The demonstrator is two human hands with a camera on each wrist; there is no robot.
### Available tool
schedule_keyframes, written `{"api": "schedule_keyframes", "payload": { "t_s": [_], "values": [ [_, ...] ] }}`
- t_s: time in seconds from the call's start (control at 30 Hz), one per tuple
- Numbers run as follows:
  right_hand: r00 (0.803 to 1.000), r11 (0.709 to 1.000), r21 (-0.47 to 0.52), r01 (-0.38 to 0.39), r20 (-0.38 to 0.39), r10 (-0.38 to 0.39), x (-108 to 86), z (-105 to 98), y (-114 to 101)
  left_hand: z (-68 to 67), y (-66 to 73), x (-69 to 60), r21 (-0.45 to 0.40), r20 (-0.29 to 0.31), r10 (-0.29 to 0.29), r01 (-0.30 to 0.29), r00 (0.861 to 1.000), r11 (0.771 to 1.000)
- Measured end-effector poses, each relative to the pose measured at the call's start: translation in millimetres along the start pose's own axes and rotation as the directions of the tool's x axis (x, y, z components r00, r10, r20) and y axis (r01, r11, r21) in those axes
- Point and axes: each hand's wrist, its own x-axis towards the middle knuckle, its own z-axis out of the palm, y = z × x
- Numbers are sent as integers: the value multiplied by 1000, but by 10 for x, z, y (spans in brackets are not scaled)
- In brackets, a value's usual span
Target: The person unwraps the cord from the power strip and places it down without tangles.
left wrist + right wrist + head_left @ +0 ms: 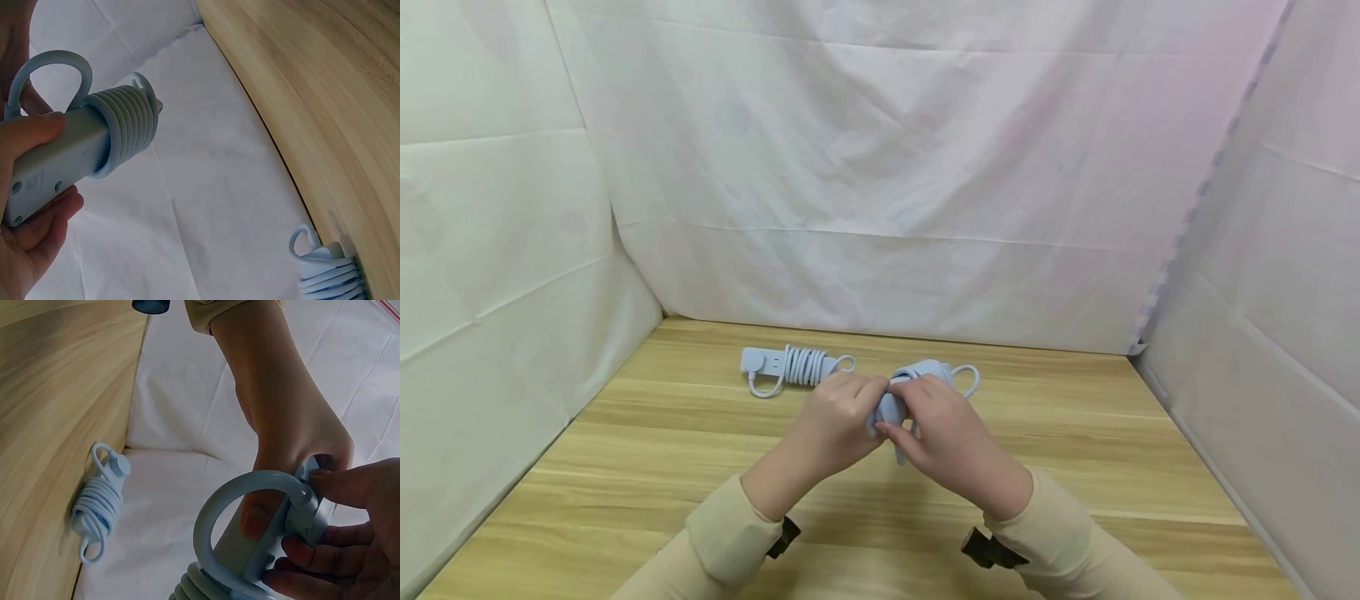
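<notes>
A pale power strip [62, 153], its cord wound in a tight coil [130, 125] around one end, is held up above the table between both hands. My left hand [842, 412] grips the strip's body near its bare end, thumb on one face and fingers beneath. With thumb and fingers my right hand [943, 425] pinches the plug [304, 520], which sits against the strip's socket side. From the plug a loop of cord [209, 515] arches back to the coil. Whether the plug's prongs are in the socket is hidden by the fingers.
Behind the left hand, a second power strip [769, 360] with its cord wrapped around it lies on the wooden table [647, 467]. White cloth walls [880, 167] enclose the table at the back and both sides. Dark devices [784, 537] sit under the sleeves' cuffs.
</notes>
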Motion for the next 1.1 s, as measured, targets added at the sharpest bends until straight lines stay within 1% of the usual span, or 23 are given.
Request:
{"api": "schedule_keyframes", "payload": {
  "t_s": [0.1, 0.23, 0.4, 0.63, 0.77, 0.9, 1.1],
  "values": [
    [1000, 1000, 25, 2, 0, -2, -5, 14, 24, -5, -5, 1, 12, -5, 12, -12, 1000, 1000],
    [1000, 998, 58, -13, -16, 14, -19, 44, 43, -3, -17, 0, 28, -21, 9, -9, 1000, 1000],
    [998, 995, 98, -28, -51, 33, -33, 81, 46, -12, -29, -14, 36, -28, -18, 19, 999, 999],
    [994, 987, 128, -96, -43, 102, -28, 63, 26, -51, -20, -16, -3, -8, -54, 54, 998, 999],
    [992, 983, 151, -103, -54, 112, -2, 48, -3, -63, -15, 17, -7, -24, -71, 71, 997, 997],
    [989, 981, 167, -103, -87, 119, 28, 55, -27, -75, -21, 43, 4, -40, -86, 86, 996, 996],
    [983, 984, 151, -94, -144, 116, 43, 111, -50, -71, -47, 31, 13, -39, -85, 85, 996, 996]
  ]
}}
